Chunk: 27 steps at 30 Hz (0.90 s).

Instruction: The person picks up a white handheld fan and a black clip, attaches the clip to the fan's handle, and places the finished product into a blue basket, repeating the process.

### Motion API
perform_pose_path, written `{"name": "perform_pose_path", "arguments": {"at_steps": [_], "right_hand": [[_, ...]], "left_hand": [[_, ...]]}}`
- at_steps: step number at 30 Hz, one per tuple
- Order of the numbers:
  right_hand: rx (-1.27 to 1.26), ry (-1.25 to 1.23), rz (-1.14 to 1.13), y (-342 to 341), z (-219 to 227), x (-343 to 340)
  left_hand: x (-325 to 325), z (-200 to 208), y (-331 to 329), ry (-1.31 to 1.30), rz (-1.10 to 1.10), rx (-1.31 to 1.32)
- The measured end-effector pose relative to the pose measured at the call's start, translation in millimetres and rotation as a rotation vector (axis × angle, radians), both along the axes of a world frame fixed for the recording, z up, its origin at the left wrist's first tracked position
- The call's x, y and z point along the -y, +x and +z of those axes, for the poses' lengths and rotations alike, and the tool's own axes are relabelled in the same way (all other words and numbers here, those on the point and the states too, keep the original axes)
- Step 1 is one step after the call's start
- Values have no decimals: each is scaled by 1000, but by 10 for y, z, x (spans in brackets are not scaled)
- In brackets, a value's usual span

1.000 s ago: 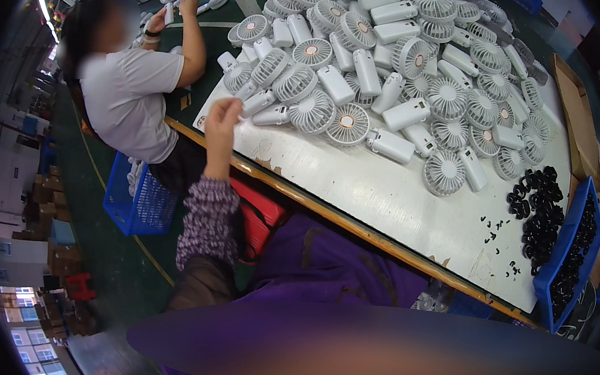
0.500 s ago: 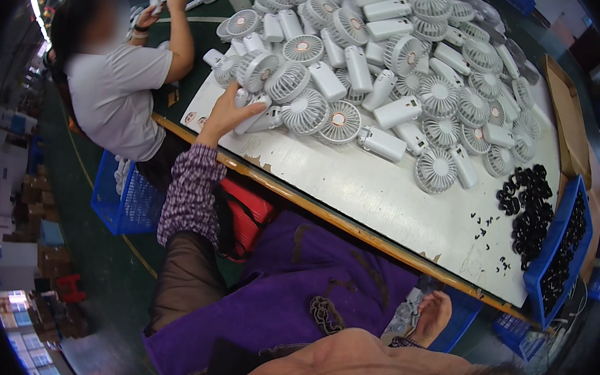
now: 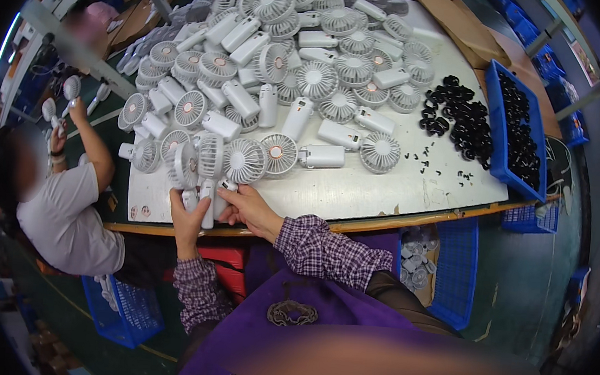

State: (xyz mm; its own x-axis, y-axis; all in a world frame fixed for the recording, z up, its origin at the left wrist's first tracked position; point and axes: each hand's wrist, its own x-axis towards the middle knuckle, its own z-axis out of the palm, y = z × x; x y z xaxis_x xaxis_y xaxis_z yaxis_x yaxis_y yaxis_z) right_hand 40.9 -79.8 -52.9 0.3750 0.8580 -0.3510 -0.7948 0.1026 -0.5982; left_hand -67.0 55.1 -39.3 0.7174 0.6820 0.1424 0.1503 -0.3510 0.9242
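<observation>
At the table's near edge my left hand (image 3: pixel 187 222) is closed around the white handle of a handheld fan (image 3: pixel 183 164). A second fan (image 3: pixel 211 155) stands upright right beside it, its handle between my two hands; which hand bears it I cannot tell. My right hand (image 3: pixel 254 211) is closed at the handle of another handheld fan (image 3: pixel 244 160), thumb on top near the small dark window. Its other fingers are partly hidden under the handle. Beyond both hands lies a large heap of white handheld fans (image 3: pixel 315 81), heads and handles pointing every way.
At right on the white table (image 3: pixel 398 188) lie black clip-like parts (image 3: pixel 460 122), and more fill a blue tray (image 3: pixel 493 111). An open cardboard box (image 3: pixel 461 24) lies behind. A blue crate (image 3: pixel 457 270) stands below. At left a co-worker (image 3: pixel 66 204) holds fans.
My right hand has come up from beside my lap to the fans. My left hand has closed on a fan and brought it to the near edge. The view has shifted.
</observation>
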Motion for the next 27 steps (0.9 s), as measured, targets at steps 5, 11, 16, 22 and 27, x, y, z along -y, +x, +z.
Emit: {"name": "perform_pose_path", "arguments": {"at_steps": [5, 11, 16, 22, 27], "right_hand": [[481, -73, -57, 193, 440, 625], [1065, -349, -593, 1334, 766, 1065], [770, -240, -640, 2086, 873, 1083], [444, 30, -508, 2386, 807, 1171], [410, 26, -501, 2249, 828, 1376]], "left_hand": [[739, 125, 167, -172, 14, 308], [1028, 965, 1781, 119, -191, 131], [1079, 1129, 3122, 410, -218, -101], [870, 833, 3468, 472, -195, -294], [721, 868, 3244, 353, -260, -100]]}}
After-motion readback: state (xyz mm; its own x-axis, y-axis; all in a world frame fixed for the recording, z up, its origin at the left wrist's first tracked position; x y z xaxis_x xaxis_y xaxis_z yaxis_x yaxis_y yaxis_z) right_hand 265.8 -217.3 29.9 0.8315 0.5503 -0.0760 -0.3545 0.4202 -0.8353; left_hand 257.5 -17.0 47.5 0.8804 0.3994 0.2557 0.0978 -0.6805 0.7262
